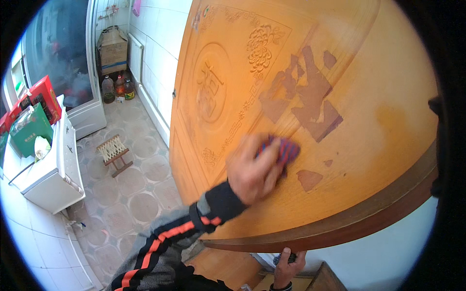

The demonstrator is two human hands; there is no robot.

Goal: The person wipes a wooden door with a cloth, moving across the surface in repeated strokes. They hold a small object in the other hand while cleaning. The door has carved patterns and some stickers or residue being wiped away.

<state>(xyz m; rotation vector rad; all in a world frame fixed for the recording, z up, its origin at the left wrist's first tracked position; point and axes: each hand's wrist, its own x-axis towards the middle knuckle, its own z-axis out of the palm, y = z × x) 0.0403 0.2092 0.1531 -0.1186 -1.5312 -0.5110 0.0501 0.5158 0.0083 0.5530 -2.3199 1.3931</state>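
Observation:
My left hand [251,169] presses a folded red and blue striped cloth [289,151] against the face of a carved wooden door [214,145]. The hand and cloth are blurred. Just beyond them, torn brown patches [315,91] of residue cling to the door, and a smaller brown patch [309,180] lies below right of the cloth. My right hand [287,271] is low at the door's dark edge [327,229], thumb tip touching it. Between its thumb and fingers sits a dark wad [287,258], possibly steel wool, partly hidden.
A folding stool [114,152] stands on the tiled floor [142,209]. At left, a white cabinet [54,182] carries red [45,98] and green boxes [31,127]. Several bottles [108,89] and a cardboard carton [113,51] fill the far corner, by a radiator [135,54].

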